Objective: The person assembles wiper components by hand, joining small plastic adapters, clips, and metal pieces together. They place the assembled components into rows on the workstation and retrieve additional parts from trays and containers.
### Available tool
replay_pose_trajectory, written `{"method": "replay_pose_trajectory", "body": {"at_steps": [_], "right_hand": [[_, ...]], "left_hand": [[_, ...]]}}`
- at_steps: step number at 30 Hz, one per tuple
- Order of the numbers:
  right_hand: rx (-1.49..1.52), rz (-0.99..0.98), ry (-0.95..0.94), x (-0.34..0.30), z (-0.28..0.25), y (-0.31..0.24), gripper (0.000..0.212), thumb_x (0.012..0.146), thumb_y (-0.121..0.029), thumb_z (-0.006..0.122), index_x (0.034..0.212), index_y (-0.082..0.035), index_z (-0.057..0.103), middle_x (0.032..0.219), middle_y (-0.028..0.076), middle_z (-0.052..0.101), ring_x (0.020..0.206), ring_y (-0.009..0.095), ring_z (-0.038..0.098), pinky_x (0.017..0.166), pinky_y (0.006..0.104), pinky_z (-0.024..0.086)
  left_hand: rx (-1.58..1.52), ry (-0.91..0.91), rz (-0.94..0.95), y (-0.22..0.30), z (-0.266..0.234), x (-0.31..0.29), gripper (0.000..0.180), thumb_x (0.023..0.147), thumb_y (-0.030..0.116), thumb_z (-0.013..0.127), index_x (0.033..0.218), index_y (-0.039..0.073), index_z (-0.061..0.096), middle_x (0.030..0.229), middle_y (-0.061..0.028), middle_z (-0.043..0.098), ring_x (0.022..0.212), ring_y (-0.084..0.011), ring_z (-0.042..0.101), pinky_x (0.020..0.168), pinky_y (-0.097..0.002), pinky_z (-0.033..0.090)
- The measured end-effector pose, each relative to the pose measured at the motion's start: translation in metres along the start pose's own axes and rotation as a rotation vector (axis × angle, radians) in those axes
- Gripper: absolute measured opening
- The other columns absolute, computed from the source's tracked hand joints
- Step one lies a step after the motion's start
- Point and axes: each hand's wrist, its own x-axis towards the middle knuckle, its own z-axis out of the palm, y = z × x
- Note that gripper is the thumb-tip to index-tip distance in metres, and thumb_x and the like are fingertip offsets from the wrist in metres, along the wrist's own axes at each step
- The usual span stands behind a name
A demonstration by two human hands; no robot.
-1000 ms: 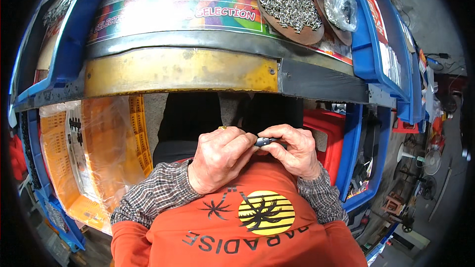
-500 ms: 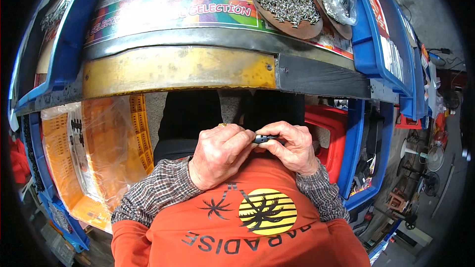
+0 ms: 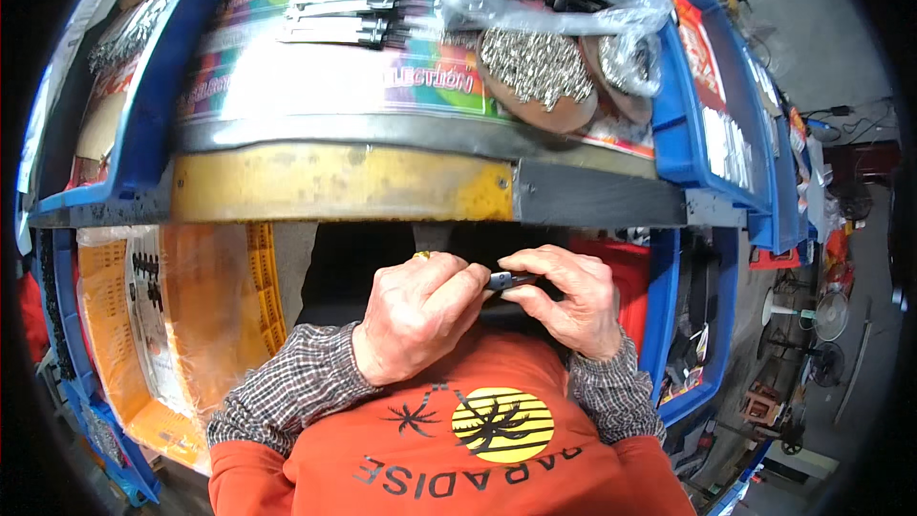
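Observation:
In front of my belly, below the bench edge, both hands meet around a small black and grey piece (image 3: 501, 281). My left hand (image 3: 418, 313) is closed on its left end, with a ring on one finger. The thumb and fingers of my right hand (image 3: 576, 302) pinch its right end. Fingers cover most of the piece, so its exact kind cannot be made out. On the bench lies a row of slim pieces (image 3: 334, 27) with pale blades or strips and black ends. A heap of small silver screws or rivets (image 3: 535, 65) fills a round brown dish (image 3: 554, 120).
A clear plastic bag (image 3: 611, 14) rests behind the dish. Blue bins (image 3: 712, 158) flank the bench at right and left. Its yellow front edge (image 3: 344, 186) runs across before me. An orange crate (image 3: 162, 411) stands low at left, and another blue bin (image 3: 659, 325) low at right.
The view has shifted, so the bench edge sits lower in the picture and more of the row of slim pieces shows. Both hands still grip the small piece, with a slight change of finger position.

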Motion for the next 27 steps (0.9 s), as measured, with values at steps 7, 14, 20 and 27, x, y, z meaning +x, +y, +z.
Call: {"method": "replay_pose_trajectory", "body": {"at_steps": [7,14,20,27], "right_hand": [[-0.317,-0.047,0.338,0.045,-0.038,-0.002,0.018,0.077,-0.001,0.071,0.094,0.001,0.066,0.082,0.011,0.066,0.07,0.022,0.064,0.061,0.0314,0.05],[-0.619,-0.116,0.347,0.075,-0.045,0.023,0.029,0.071,-0.006,0.075,0.099,-0.003,0.066,0.09,0.01,0.062,0.085,0.028,0.056,0.076,0.0394,0.045],[-0.654,-0.144,0.267,0.082,-0.038,0.027,0.038,0.069,-0.01,0.076,0.105,-0.004,0.066,0.095,0.01,0.058,0.091,0.029,0.052,0.078,0.0397,0.045],[-0.661,-0.156,0.271,0.085,-0.033,0.028,0.032,0.069,-0.007,0.076,0.099,-0.004,0.068,0.094,0.01,0.059,0.089,0.028,0.053,0.076,0.0386,0.046]], "left_hand": [[0.058,0.033,0.022,-0.002,-0.017,0.016,0.028,0.064,-0.001,0.074,0.089,0.003,0.063,0.071,-0.0078,0.059,0.058,-0.0239,0.058,0.051,-0.0336,0.045],[0.09,0.045,-0.034,-0.004,-0.033,0.019,0.029,0.064,-0.002,0.073,0.09,0.004,0.063,0.073,-0.0089,0.06,0.061,-0.0256,0.059,0.053,-0.0346,0.046],[0.093,0.048,-0.072,-0.007,-0.037,0.02,0.027,0.065,-0.003,0.074,0.09,0.003,0.063,0.075,-0.0098,0.061,0.062,-0.0263,0.06,0.054,-0.0349,0.047],[0.087,0.043,-0.092,-0.007,-0.037,0.019,0.026,0.066,-0.003,0.074,0.089,0.003,0.062,0.076,-0.01,0.061,0.062,-0.026,0.06,0.054,-0.0346,0.047]]}}
